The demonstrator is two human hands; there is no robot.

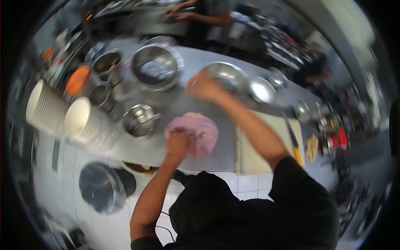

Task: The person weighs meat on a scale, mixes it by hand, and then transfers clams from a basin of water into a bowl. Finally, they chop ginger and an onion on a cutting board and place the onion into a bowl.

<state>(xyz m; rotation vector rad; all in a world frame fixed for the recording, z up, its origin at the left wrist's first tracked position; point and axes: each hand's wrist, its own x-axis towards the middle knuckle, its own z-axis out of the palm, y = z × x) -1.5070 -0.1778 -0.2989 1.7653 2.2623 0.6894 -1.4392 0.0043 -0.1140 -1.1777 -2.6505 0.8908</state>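
Note:
On the steel counter lies a crumpled pink cloth or bag point(204, 135). My left hand point(178, 143) is at its near left side, fingers closed on the pink material. My right hand point(203, 86) is raised above the counter, beside the left rim of a wide steel bowl point(227, 77); motion blurs its fingers, and whether it holds anything is unclear. A second large steel bowl point(155, 67) with something pale inside stands to the left of that hand. Left of the pink material is a small steel bowl point(141, 121) with a utensil in it.
Stacked white containers point(79, 118) and steel pots point(107, 64) stand at the left. A white cutting board point(260, 146) with a yellow-handled knife point(295, 143) lies at the right. A bin point(100, 187) is on the floor. Across the counter is another person's arm point(204, 18).

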